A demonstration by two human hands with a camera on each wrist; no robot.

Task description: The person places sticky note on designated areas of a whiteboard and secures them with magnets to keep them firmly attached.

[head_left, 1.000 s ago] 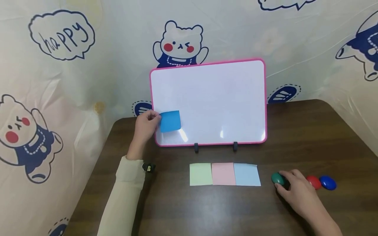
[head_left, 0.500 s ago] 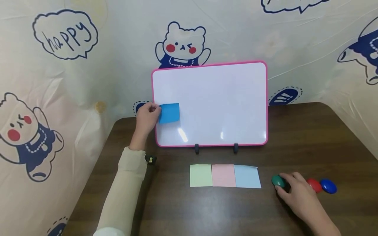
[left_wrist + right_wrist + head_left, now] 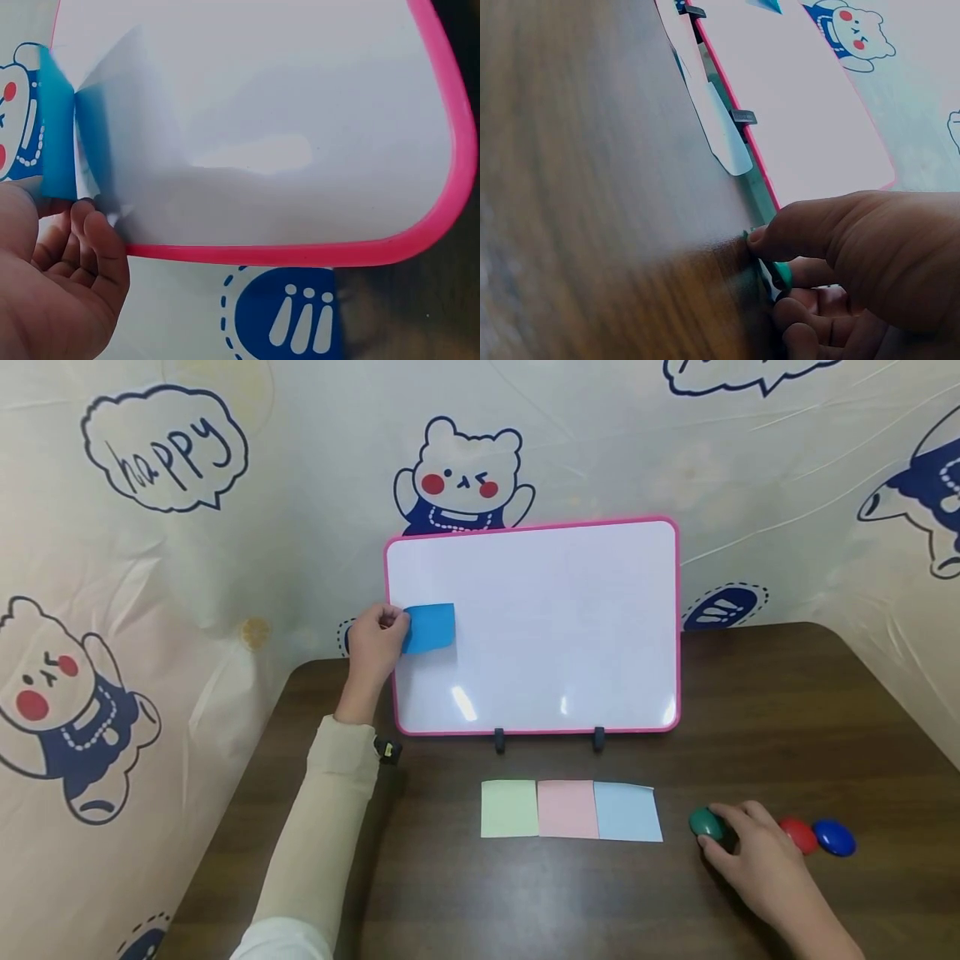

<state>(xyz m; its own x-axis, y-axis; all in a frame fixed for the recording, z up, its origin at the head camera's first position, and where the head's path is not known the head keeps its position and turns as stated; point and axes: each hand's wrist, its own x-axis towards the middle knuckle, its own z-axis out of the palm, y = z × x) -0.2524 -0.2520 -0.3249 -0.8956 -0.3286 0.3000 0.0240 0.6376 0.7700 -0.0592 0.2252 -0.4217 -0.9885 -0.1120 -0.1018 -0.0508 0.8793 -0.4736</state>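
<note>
My left hand (image 3: 378, 643) pinches the left edge of a bright blue sticky note (image 3: 431, 627) in front of the left side of a pink-framed whiteboard (image 3: 555, 627). In the left wrist view the blue note (image 3: 58, 127) stands out close to the board, with its reflection beside it. On the table at the right, my right hand (image 3: 765, 860) grips a round green magnet (image 3: 705, 822) between thumb and fingers. The right wrist view shows the green magnet (image 3: 781, 274) partly hidden by the fingers. A red magnet (image 3: 799, 835) and a blue magnet (image 3: 835, 837) lie just beyond that hand.
Pale green (image 3: 510, 809), pink (image 3: 567, 809) and light blue (image 3: 627, 812) notes lie in a row on the brown table (image 3: 480, 902). Two black feet (image 3: 499, 741) hold the whiteboard upright. Behind it hangs a cartoon-printed cloth (image 3: 315, 552).
My left hand has moved up along the board's left side, carrying the blue sticky note higher. The right hand keeps its place on the green magnet.
</note>
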